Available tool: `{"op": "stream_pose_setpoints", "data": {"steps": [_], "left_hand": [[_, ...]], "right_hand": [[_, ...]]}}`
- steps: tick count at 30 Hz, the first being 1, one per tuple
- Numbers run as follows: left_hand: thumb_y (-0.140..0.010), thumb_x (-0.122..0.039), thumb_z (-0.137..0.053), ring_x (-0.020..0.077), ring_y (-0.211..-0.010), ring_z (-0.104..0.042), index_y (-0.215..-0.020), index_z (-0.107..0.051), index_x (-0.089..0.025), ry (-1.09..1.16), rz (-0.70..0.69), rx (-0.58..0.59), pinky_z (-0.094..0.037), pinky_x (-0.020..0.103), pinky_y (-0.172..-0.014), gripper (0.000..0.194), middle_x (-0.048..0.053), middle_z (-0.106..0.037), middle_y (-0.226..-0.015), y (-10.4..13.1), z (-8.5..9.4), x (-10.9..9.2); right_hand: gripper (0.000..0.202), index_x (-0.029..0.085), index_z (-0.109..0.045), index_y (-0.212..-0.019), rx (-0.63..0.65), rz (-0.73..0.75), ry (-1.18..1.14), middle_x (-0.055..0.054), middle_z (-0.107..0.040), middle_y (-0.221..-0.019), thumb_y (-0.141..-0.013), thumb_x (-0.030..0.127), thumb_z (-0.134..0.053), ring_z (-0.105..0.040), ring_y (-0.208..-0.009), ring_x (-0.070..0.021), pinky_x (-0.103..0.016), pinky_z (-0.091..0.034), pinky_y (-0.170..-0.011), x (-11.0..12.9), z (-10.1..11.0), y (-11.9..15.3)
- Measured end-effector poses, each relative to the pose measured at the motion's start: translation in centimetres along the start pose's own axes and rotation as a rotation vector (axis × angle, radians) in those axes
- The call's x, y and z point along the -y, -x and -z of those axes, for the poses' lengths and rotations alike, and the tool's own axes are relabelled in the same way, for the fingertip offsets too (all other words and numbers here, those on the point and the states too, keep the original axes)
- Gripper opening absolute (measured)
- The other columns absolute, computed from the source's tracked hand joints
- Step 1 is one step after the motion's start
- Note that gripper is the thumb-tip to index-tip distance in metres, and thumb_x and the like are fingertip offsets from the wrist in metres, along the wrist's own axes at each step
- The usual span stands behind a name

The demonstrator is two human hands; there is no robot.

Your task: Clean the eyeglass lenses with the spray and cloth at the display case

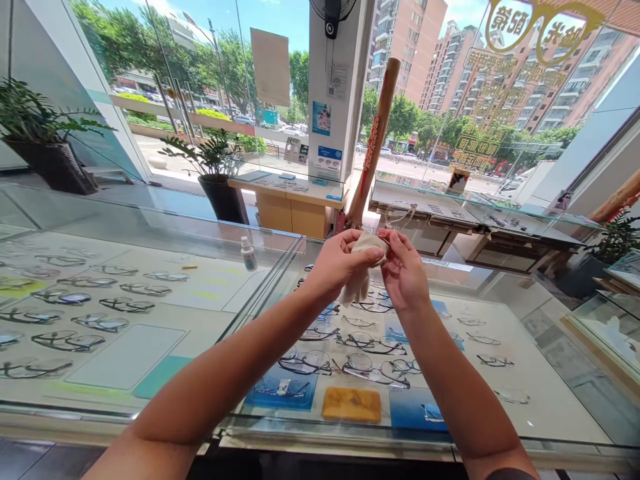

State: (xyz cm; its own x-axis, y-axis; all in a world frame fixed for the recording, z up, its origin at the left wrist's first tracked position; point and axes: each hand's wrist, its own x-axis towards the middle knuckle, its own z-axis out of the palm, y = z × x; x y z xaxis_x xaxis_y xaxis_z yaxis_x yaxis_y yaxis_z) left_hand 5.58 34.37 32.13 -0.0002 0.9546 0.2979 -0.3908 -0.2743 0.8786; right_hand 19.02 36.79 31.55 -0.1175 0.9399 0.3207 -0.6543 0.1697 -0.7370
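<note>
Above the glass display counter, my left hand [341,261] is closed on a pale beige cloth [357,285], whose loose end hangs down. The thumb presses the cloth's upper part. Close beside it, my right hand [407,272] pinches a thin-framed pair of eyeglasses [400,213] between thumb and fingers. One part of the glasses sticks up above the right fingers. The other part meets the cloth, and whether the cloth wraps a lens is hidden by the fingers.
Rows of eyeglasses [367,342] lie inside the glass counter [530,360] below. A small spray bottle [248,254] stands on the left counter. A brown-yellow case [351,405] lies near the front edge. Beyond are a wooden post [379,133], potted plants [220,170] and windows.
</note>
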Motion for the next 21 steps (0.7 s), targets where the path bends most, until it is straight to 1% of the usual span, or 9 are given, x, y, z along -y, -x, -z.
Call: {"op": "stream_pose_setpoints", "data": {"steps": [3,5,7,10,12,15,17,21], "left_hand": [[-0.062,-0.028,-0.102,0.0123,-0.072,-0.065,-0.094,-0.070,-0.014,0.053,-0.005,-0.037,-0.052,0.028,-0.071,0.047,0.003,-0.073,-0.083,0.0,-0.1,0.2],[-0.065,-0.029,-0.101,0.0120,-0.071,-0.065,-0.093,-0.070,-0.015,0.057,-0.013,-0.041,-0.052,0.028,-0.070,0.045,0.003,-0.073,-0.082,0.0,-0.1,0.2],[-0.069,-0.033,-0.100,0.0118,-0.073,-0.065,-0.095,-0.071,-0.015,0.047,-0.026,-0.029,-0.052,0.028,-0.071,0.043,0.003,-0.073,-0.084,0.1,-0.1,0.3],[-0.074,-0.041,-0.098,0.0124,-0.076,-0.066,-0.100,-0.072,-0.015,0.033,-0.036,-0.002,-0.053,0.028,-0.073,0.045,0.004,-0.075,-0.089,0.1,-0.1,0.3],[-0.075,-0.043,-0.097,0.0136,-0.078,-0.068,-0.102,-0.072,-0.015,0.017,-0.031,0.021,-0.055,0.029,-0.075,0.046,0.004,-0.076,-0.092,0.1,-0.1,0.4],[-0.077,-0.043,-0.095,0.0140,-0.077,-0.068,-0.101,-0.071,-0.016,-0.009,-0.018,0.041,-0.055,0.029,-0.075,0.043,0.004,-0.076,-0.091,0.0,-0.1,0.5],[-0.078,-0.040,-0.095,0.0131,-0.075,-0.066,-0.097,-0.070,-0.017,-0.023,-0.022,0.028,-0.053,0.028,-0.072,0.039,0.003,-0.074,-0.088,-0.1,-0.1,0.6],[-0.081,-0.039,-0.093,0.0118,-0.072,-0.065,-0.094,-0.068,-0.017,-0.001,-0.036,-0.013,-0.052,0.027,-0.069,0.035,0.002,-0.073,-0.085,-0.4,0.2,0.4]], "right_hand": [[0.020,0.025,-0.080,-0.089,0.014,0.009,-0.013,-0.001,-0.080,-0.103,-0.078,0.037,-0.091,-0.072,-0.090,-0.0134,-0.026,-0.061,-0.083,-0.8,-0.6,0.5],[0.018,0.026,-0.079,-0.089,0.018,0.021,-0.006,-0.001,-0.080,-0.104,-0.079,0.037,-0.090,-0.073,-0.093,-0.0144,-0.028,-0.062,-0.087,-0.9,-0.7,0.7],[0.017,0.026,-0.079,-0.088,0.026,0.028,0.002,-0.001,-0.080,-0.104,-0.079,0.036,-0.090,-0.072,-0.094,-0.0145,-0.029,-0.061,-0.088,-0.7,-0.6,0.7],[0.019,0.024,-0.080,-0.088,0.026,0.028,0.017,-0.002,-0.080,-0.102,-0.078,0.034,-0.091,-0.071,-0.090,-0.0138,-0.027,-0.061,-0.083,0.1,-0.2,0.3],[0.018,0.024,-0.079,-0.089,0.009,0.036,0.039,-0.002,-0.079,-0.099,-0.079,0.035,-0.090,-0.070,-0.088,-0.0141,-0.027,-0.061,-0.079,0.6,0.1,0.0],[0.015,0.025,-0.078,-0.089,-0.038,0.105,0.056,-0.001,-0.078,-0.099,-0.082,0.035,-0.087,-0.071,-0.093,-0.0157,-0.031,-0.061,-0.086,1.6,0.8,-0.4],[0.015,0.026,-0.077,-0.091,-0.061,0.153,0.059,-0.001,-0.077,-0.100,-0.083,0.035,-0.086,-0.071,-0.098,-0.0162,-0.032,-0.060,-0.092,2.4,1.2,-0.7],[0.018,0.027,-0.076,-0.091,-0.056,0.177,0.062,0.001,-0.075,-0.100,-0.083,0.039,-0.087,-0.071,-0.098,-0.0152,-0.032,-0.059,-0.091,3.8,1.9,-1.1]]}}
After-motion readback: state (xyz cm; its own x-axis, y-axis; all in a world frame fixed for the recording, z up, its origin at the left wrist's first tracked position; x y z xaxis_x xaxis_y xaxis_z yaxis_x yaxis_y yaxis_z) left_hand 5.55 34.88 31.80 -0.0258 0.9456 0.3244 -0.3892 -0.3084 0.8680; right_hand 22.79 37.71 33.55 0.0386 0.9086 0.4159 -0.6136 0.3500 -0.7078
